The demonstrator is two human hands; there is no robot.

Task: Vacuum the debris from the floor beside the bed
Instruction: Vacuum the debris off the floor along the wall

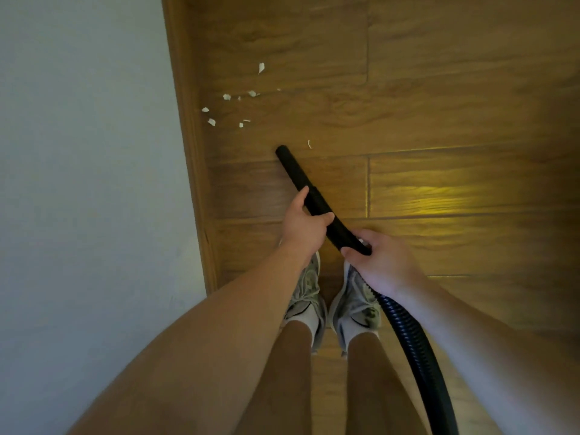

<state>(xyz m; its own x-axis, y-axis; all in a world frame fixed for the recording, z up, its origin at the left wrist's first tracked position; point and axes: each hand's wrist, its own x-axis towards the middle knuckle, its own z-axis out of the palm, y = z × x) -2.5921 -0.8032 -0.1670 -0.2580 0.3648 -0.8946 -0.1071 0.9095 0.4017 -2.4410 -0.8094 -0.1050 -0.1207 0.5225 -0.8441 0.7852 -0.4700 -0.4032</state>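
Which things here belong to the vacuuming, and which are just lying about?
Job: nozzle, hose, debris, floor, bed (marks the spot), left hand and right hand, both gripping the nozzle.
Just there: shoes, light patch.

**Open floor ahead and to the right, a hard edge on the left**

The wooden floor (439, 105) lies open ahead of and to the right of the black vacuum tube (292, 167), so there is wide room on that side. On the left, the wooden edge strip (188, 136) and the pale surface (88, 152) beyond it close the way. The white scraps (226, 97) lie near the strip, the leftmost just beside it, which leaves little room there. Nearer the person, the left hand (306, 226) and right hand (383, 262) grip the tube above two shoes (306, 296). The ribbed hose (414, 340) runs back past the right shoe.
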